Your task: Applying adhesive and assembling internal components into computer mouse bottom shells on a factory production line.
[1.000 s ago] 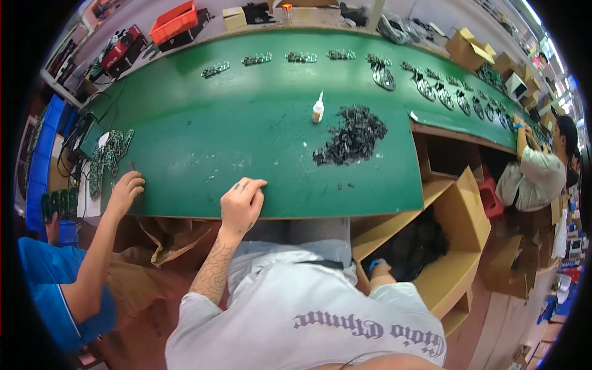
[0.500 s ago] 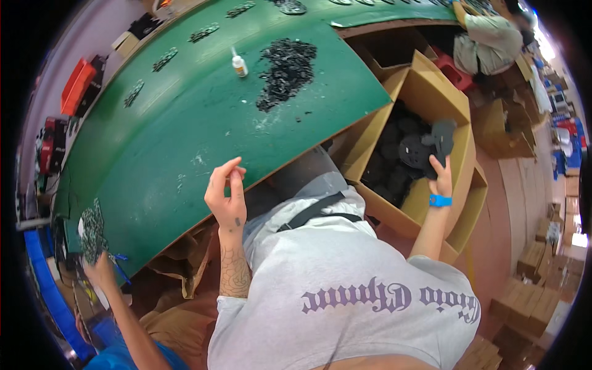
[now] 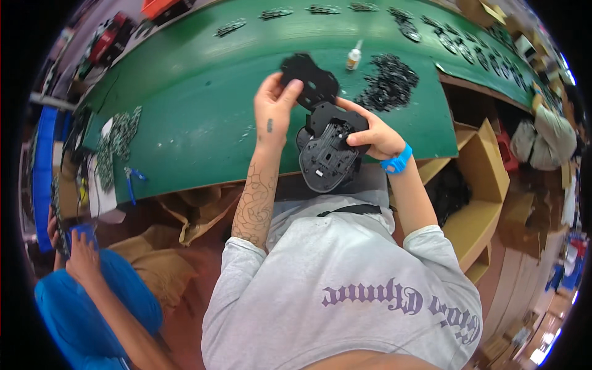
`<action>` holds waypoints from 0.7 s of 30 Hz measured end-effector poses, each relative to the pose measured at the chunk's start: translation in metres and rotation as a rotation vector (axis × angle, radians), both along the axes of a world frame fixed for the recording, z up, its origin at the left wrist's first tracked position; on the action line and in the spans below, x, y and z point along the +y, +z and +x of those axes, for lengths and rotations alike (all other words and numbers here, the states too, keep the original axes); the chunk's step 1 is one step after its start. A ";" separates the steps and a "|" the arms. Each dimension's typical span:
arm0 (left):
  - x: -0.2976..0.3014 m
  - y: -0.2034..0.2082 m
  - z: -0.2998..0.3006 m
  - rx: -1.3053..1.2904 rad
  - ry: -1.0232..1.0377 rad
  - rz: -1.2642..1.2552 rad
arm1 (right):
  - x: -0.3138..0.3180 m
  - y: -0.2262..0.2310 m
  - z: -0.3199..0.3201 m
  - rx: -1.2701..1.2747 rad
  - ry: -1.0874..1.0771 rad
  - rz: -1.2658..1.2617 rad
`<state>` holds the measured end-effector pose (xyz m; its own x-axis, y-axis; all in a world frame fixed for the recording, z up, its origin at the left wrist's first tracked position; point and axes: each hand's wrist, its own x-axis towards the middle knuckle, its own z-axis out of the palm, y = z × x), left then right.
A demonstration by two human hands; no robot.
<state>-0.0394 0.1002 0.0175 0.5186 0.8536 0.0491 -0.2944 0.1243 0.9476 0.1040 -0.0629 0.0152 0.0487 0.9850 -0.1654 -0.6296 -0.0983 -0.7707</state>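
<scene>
We see both hands up over the near edge of the green surface (image 3: 203, 117). Left hand (image 3: 273, 105) has its grip closed on a flat black plastic plate (image 3: 310, 79), thumb and fingers pinching the plate's left edge; the plate sticks out up and right of that grip, lifted above the surface. Right hand (image 3: 373, 132) has its grip wrapped around a stack of black moulded plastic shells (image 3: 327, 151), fingers over the right side, thumb on top; the stack hangs down and left of the grip, ribbed inner face toward us. Plate and stack sit just beside each other (whether they touch, we cannot tell). Blue wristband (image 3: 396, 162) sits on the right wrist, just below the grip.

Beyond the right grip: a heap of small black parts (image 3: 390, 81) on the surface, with a small glue bottle (image 3: 353, 58) just left of the heap. Right of and below the right grip: an open cardboard box (image 3: 478, 185) with dark parts inside. Well left of the left grip: a cluster of small dark pieces (image 3: 117, 132) and blue-handled pliers (image 3: 131, 182), with a person in a blue shirt (image 3: 86, 302) below them.
</scene>
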 end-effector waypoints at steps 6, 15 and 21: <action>0.023 0.008 -0.084 0.117 0.511 0.752 | 0.058 -0.002 -0.010 -0.543 -0.157 0.054; 0.003 -0.024 -0.147 0.734 0.060 1.158 | 0.071 -0.014 0.006 -0.908 -0.233 0.135; -0.013 -0.014 -0.103 0.581 -0.089 1.266 | 0.023 0.011 0.023 -0.428 -0.629 -0.010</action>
<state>-0.1427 0.0874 0.0040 0.7801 0.3553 0.5150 0.1389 -0.9010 0.4111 0.1275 -0.0398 0.0257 0.6624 0.7490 -0.0148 -0.2160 0.1720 -0.9611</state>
